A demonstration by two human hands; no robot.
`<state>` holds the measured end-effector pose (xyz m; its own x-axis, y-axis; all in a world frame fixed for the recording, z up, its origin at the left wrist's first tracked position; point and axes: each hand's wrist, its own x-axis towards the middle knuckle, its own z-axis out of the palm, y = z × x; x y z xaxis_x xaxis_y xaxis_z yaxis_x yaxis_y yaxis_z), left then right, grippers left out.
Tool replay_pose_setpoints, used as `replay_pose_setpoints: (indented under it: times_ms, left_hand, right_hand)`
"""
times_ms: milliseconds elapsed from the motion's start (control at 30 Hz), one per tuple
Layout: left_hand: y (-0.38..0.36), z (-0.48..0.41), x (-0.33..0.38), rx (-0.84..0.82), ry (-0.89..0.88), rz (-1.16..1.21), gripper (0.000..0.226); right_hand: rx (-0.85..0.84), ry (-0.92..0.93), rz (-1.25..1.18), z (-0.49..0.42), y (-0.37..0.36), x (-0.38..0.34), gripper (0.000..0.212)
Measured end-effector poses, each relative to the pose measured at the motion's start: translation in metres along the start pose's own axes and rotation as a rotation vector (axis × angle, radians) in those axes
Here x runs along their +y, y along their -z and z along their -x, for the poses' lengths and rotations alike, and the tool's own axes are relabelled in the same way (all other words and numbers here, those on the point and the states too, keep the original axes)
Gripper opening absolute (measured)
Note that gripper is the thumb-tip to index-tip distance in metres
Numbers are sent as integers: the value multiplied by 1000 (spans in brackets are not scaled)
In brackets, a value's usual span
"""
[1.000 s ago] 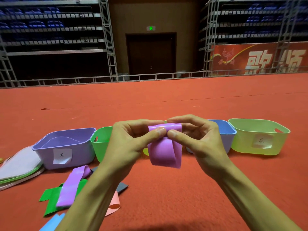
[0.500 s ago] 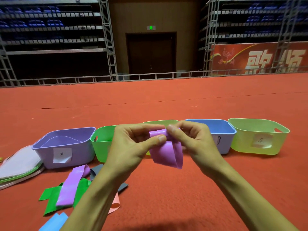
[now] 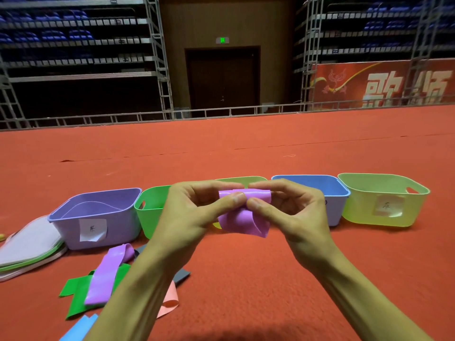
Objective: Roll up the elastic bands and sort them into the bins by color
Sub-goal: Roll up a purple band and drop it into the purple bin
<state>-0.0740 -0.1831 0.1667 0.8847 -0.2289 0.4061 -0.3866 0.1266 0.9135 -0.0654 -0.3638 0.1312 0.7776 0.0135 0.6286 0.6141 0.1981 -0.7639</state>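
View: head.
Left hand [image 3: 194, 212]: pinching rolled top of purple band [image 3: 242, 217], held in mid-air.
Right hand [image 3: 293, 212]: pinching same roll, thumbs touching.
Behind: yellow-green bin [image 3: 241, 179] mostly hidden by hands; blue bin [image 3: 332, 193] partly hidden.
Lower left: loose bands [image 3: 105, 274] before purple bin [image 3: 98, 217], partly covered by left forearm [image 3: 138, 291].

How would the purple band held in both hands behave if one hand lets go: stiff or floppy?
Probably floppy: the purple band droops in a loose loop below the pinching left hand and right hand. Its glossy surface looks slippery, so the rolled part may unwind. It seems thin and light.
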Motion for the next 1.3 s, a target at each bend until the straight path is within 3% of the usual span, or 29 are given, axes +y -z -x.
replay_pose_setpoints:
  times_ms: [200, 400, 533, 1067, 1300]
  left_hand:
    - [1, 2, -5, 93, -68, -118, 27]
    - [3, 5, -9, 59, 40, -8, 41]
    - [4, 9, -9, -27, 106, -15, 26]
    - [1, 13, -11, 52, 4, -134, 25]
    - [6, 12, -19, 75, 45, -58, 24]
  right_hand:
    - [-50, -166, -76, -1, -3, 1, 27]
    - [-33, -149, -81, -1, -5, -1, 15]
    - [-76, -150, -92, 1, -3, -2, 13]
    - [-54, -44, 72, 3, 0, -5, 21]
    - [-50, -64, 172, 7, 3, -3, 26]
